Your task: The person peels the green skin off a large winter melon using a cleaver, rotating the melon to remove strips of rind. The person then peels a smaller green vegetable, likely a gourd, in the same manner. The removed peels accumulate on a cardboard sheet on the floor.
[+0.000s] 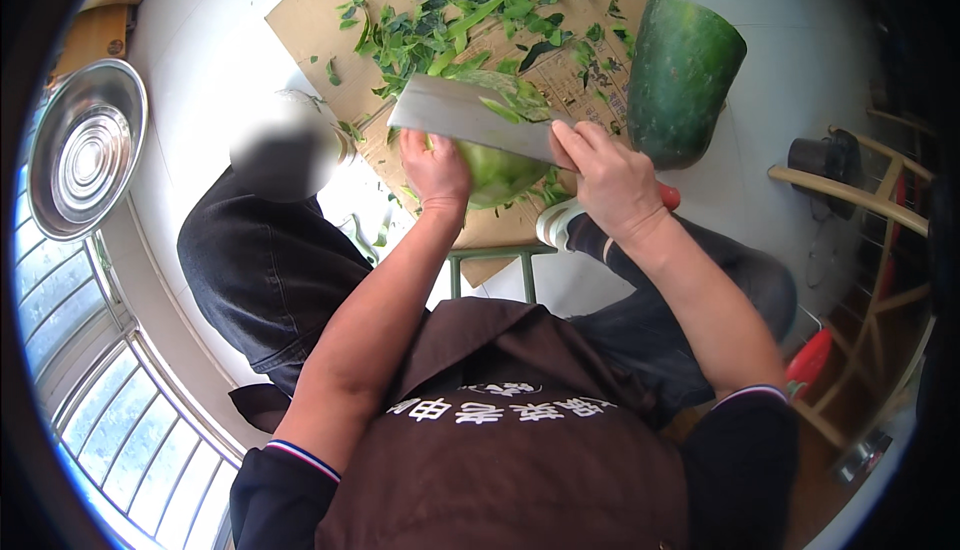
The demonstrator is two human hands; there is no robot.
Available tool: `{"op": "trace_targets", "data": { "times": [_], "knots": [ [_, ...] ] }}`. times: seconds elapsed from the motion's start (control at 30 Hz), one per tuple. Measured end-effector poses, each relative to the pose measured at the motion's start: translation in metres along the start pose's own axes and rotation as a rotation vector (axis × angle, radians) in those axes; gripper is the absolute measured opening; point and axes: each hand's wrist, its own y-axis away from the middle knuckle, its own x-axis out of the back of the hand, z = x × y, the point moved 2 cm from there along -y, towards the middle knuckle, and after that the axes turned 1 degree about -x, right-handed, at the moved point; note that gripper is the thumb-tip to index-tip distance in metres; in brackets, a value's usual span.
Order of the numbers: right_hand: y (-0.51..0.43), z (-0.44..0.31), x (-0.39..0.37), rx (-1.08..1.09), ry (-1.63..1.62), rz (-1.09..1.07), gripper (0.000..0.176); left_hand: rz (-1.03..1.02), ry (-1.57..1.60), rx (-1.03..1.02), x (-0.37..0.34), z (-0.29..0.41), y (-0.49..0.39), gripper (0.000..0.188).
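My right hand (611,179) is closed around the red handle of a cleaver (472,113), with fingers reaching onto the base of the blade. The broad blade lies over a peeled pale-green winter melon piece (499,175), and a green peel strip clings to the blade. At the left side of the melon, my left hand (435,171) steadies it, partly under the blade's far end. Dark and light green peelings (450,25) are scattered over a flattened cardboard sheet (307,14) beneath.
A large unpeeled dark-green winter melon piece (682,81) stands right of the peelings. On the left is a round metal basin (90,149). A green metal stool frame (491,254) shows between my legs, and a wooden chair or rack (847,190) is at the right.
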Motion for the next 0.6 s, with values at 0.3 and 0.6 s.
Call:
{"op": "trace_targets", "data": {
  "times": [0.3, 0.6],
  "knots": [
    [0.024, 0.005, -0.029, 0.15, 0.095, 0.002, 0.042, -0.044, -0.052, -0.03, 0.003, 0.007, -0.001, 0.027],
    [0.012, -0.01, -0.042, 0.035, 0.296, -0.19, 0.042, -0.006, 0.054, -0.032, -0.002, -0.015, -0.002, 0.033]
  ]
}}
